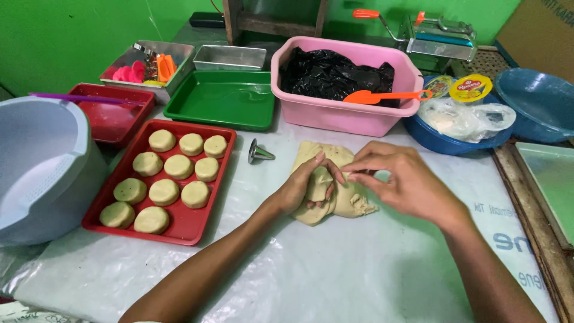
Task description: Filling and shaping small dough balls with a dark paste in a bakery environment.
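Dough mass [344, 200]: our left hand [305, 186] cups a piece, right hand [402, 179] pinches it off. Eleven pucks fill the red tray [191, 224] at left; plenty remains.

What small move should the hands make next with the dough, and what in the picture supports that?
Probably pull a small piece free: the left hand grips the dough mass and the right hand pinches at it, while eleven shaped rounds sit in the red tray, with room left.
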